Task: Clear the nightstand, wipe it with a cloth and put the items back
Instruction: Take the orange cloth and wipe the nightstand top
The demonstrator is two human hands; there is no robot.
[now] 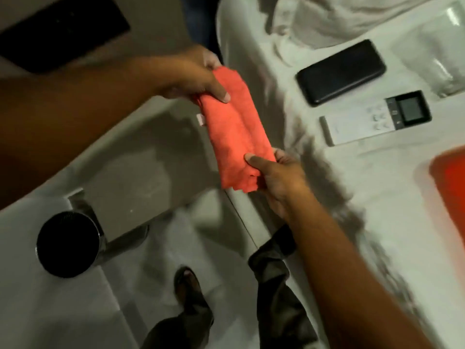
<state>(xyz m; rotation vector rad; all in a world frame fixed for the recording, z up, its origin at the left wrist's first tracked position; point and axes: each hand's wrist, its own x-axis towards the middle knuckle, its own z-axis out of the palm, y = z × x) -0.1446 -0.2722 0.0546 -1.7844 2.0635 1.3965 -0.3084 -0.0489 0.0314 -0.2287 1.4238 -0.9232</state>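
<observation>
A folded orange-red cloth (pixel 236 137) is stretched between both hands over the gap between nightstand and bed. My left hand (pixel 193 74) pinches its upper end and my right hand (pixel 279 182) pinches its lower end. On the white bed sheet (pixel 314 187) to the right lie a black phone (pixel 341 73), a white remote control (pixel 375 118) with a dark display, and a clear glass (pixel 445 56) at the right edge. The grey nightstand top (pixel 141 157) sits below the cloth, on the left.
A round black lamp head (pixel 68 244) on a chrome arm juts out at lower left. A dark flat panel (pixel 63 28) is at upper left. An orange object (pixel 450 187) lies at the right edge. My sandalled foot (pixel 188 283) stands on the pale floor.
</observation>
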